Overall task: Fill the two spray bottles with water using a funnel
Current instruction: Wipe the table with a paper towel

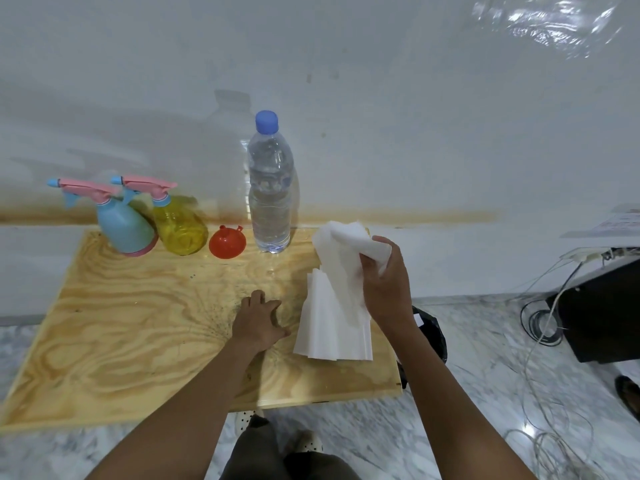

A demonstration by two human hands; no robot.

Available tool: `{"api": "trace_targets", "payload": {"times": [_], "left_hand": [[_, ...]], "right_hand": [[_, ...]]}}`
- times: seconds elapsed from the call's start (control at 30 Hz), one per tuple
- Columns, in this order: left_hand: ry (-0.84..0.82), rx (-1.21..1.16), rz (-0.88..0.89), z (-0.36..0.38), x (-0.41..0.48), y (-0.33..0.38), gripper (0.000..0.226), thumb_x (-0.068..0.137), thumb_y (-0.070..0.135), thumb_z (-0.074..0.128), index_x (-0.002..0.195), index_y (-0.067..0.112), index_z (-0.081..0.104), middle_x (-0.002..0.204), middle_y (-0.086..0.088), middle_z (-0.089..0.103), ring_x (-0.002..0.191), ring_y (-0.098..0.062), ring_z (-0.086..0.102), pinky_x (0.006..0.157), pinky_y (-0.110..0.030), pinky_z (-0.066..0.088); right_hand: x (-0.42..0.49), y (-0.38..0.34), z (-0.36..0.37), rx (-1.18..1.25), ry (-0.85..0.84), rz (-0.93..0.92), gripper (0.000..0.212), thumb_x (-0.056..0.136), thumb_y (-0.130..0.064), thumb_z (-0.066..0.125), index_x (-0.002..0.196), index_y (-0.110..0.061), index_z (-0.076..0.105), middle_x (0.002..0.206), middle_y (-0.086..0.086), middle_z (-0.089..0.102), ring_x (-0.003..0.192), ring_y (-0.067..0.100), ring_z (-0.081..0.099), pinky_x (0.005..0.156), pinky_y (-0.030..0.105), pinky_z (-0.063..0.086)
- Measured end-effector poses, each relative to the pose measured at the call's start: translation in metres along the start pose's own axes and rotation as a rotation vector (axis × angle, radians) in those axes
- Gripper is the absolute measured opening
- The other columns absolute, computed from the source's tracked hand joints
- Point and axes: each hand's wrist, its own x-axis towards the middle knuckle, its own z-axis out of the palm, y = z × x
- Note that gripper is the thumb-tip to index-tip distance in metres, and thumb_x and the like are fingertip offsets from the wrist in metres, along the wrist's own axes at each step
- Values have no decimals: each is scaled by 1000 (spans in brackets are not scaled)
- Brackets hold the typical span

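Two spray bottles stand at the back left of the wooden table (104, 341): a blue one (123, 226) and a yellow see-through one (180, 226), both with pink trigger heads screwed on. A red funnel (227, 242) lies mouth down beside the yellow bottle. To its right stands a clear water bottle (269, 188) with its blue cap on. My left hand (259, 322) rests flat on the table with fingers spread. My right hand (382, 275) grips a bunch of white paper towels (343, 258) lifted from the stack (332, 327) below.
A white wall runs right behind the table. Marble floor lies to the right, with loose cables (547, 341) and a dark box (602, 306). A black bag (431, 327) hangs off the table's right edge. My legs are below the near edge.
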Motion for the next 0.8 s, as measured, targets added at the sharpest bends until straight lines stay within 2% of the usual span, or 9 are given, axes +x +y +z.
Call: {"api": "trace_targets", "payload": {"times": [0.07,0.17,0.23,0.3,0.37,0.43,0.5,0.63,0.8], "left_hand": [[-7,-73,2,-1,-4,-3,74,81,50,74,146,30,46,154,-1,23,140,-22,24,108,-39,41],[31,-238,-6,-4,-14,-13,70,83,45,75,145,31,48,157,0,25,144,-20,24,110,-38,39],[84,-286,-15,-7,-24,-23,66,83,44,75,143,32,51,152,1,31,142,-19,29,107,-35,41],[130,-303,-40,-11,-34,-37,64,84,42,74,142,30,52,145,0,37,138,-19,33,105,-31,40],[162,-324,-77,-16,-46,-54,63,84,40,74,141,27,52,137,-1,42,135,-20,37,104,-29,41],[191,-344,-126,-23,-55,-73,64,82,42,75,140,28,54,135,-3,44,132,-22,41,104,-33,44],[217,-353,-184,-29,-62,-94,69,80,45,77,142,27,52,140,-6,43,134,-26,41,106,-36,44],[294,-389,-301,-41,-71,-139,83,75,38,84,146,18,46,145,-16,38,137,-34,36,107,-38,39],[397,-286,-446,-58,-77,-199,103,61,48,90,144,12,41,136,-24,41,128,-41,42,101,-44,41]], "right_hand": [[0,-1,3,-3,-59,1,34,104,-13,40,136,-20,51,117,-14,58,103,1,54,75,4,39],[-4,-4,12,17,-136,-4,37,102,-8,35,127,-17,61,102,-9,65,87,4,57,66,7,41],[-7,-7,24,28,-185,0,25,104,-19,41,120,-19,61,92,-13,63,78,3,57,59,6,42],[-10,-11,40,13,-247,-17,22,102,-29,52,122,-22,56,94,-15,61,81,-2,57,60,2,42],[-13,-15,59,-43,-316,-58,19,100,-26,57,119,-26,53,93,-18,59,82,-5,57,63,4,43],[-15,-16,81,-90,-365,-55,12,100,-22,54,107,-16,63,88,-8,66,80,2,63,64,9,44],[-16,-16,105,-111,-394,-8,22,99,-22,53,101,-7,70,88,4,72,83,19,68,65,23,47],[-17,-15,152,-185,-439,5,22,97,-22,55,105,-10,71,93,2,72,87,19,68,72,32,54],[-17,-16,209,-311,-534,-25,16,97,-13,51,97,-7,65,87,0,64,82,19,61,60,17,41]]}}
